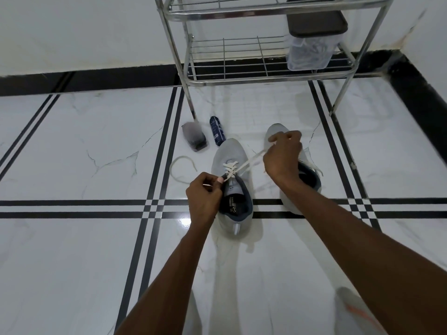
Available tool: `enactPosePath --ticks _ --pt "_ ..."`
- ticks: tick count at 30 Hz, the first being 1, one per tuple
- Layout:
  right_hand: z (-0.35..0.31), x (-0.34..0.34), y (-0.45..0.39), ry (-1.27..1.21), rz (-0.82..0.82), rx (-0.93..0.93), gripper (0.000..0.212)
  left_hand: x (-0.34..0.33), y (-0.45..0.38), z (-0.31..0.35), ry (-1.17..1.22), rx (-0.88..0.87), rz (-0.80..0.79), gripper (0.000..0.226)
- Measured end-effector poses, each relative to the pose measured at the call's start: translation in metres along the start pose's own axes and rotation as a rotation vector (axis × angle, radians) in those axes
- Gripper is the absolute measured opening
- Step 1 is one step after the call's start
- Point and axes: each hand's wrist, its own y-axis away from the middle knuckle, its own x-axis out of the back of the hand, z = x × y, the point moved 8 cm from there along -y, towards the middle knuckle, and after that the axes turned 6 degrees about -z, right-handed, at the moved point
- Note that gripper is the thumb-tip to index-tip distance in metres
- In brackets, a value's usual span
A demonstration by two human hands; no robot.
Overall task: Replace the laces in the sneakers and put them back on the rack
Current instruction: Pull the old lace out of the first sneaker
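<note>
Two grey sneakers stand on the white tiled floor. The left sneaker (231,160) has a white lace (249,163) crossed through its lower eyelets. My left hand (204,197) pinches one end of that lace at the shoe's left side. My right hand (283,153) grips the other end and holds it taut up to the right. The right sneaker (278,134) lies mostly hidden behind my right hand and wrist, with a loose lace end at its right side. The metal shoe rack (266,56) stands behind them against the wall.
A loose white lace (180,170) curls on the floor left of the sneakers. A shoe brush (194,137) and a dark spray can (217,131) lie near the rack's front left leg. A clear plastic box with a dark lid (312,44) sits on the rack's lower shelf.
</note>
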Motion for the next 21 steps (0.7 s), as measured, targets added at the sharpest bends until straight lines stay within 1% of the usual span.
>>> enactPosePath --ticks 1,4,5,6,9,10,11,12,13,14,15,16,17,18,19,20,21 --pt "-0.005 -0.01 0.0 0.024 -0.104 0.055 0.024 -0.001 0.001 0.0 0.006 -0.002 -0.001 0.014" --pt "-0.031 -0.066 0.035 0.274 -0.539 0.321 0.024 -0.004 0.0 0.001 0.01 -0.011 -0.018 0.013" --pt "-0.036 -0.078 0.047 0.34 -0.626 0.36 0.028 -0.005 0.0 0.002 0.007 -0.016 -0.026 0.013" --pt "-0.04 -0.083 0.055 0.393 -0.643 0.391 0.03 -0.006 0.0 0.002 0.0 -0.02 -0.033 0.013" --pt "-0.055 -0.081 0.06 0.486 -0.537 0.564 0.025 -0.004 0.001 0.003 -0.004 -0.023 -0.036 0.014" --pt "-0.058 -0.083 0.062 0.484 -0.545 0.613 0.023 -0.003 0.001 0.002 -0.004 -0.019 -0.032 0.014" --pt "-0.059 -0.08 0.063 0.446 -0.545 0.619 0.021 -0.002 0.001 0.0 -0.005 -0.013 -0.027 0.015" --pt "-0.056 -0.072 0.055 0.356 -0.491 0.547 0.021 0.0 0.0 -0.001 -0.004 -0.004 -0.019 0.016" --pt "-0.048 -0.054 0.04 0.231 -0.363 0.406 0.02 0.001 0.0 -0.002 -0.004 0.003 -0.012 0.017" --pt "-0.033 -0.03 0.024 0.13 -0.201 0.228 0.02 0.001 0.0 -0.002 -0.009 0.002 -0.007 0.017" --pt "-0.014 -0.009 0.011 0.066 -0.082 0.061 0.021 0.002 0.0 -0.002 -0.018 -0.003 -0.002 0.017" --pt "0.0 0.005 0.001 0.039 -0.042 -0.047 0.023 0.002 0.001 -0.002 -0.026 -0.003 0.002 0.017" --pt "0.007 0.01 -0.002 0.032 -0.082 -0.092 0.029 0.002 0.002 -0.003 -0.026 0.001 0.003 0.016" --pt "0.008 0.009 -0.002 0.037 -0.141 -0.088 0.039 0.001 0.002 -0.003 -0.024 -0.001 0.002 0.015" --pt "0.001 0.007 0.004 0.081 -0.177 -0.045 0.051 -0.001 0.003 -0.003 -0.021 -0.006 0.002 0.014" --pt "-0.007 0.001 0.012 0.154 -0.195 0.013 0.057 -0.002 0.003 -0.003 -0.028 -0.017 0.002 0.013" --pt "-0.016 -0.007 0.021 0.225 -0.226 0.069 0.057 -0.004 0.003 -0.001 -0.044 -0.039 0.0 0.012"
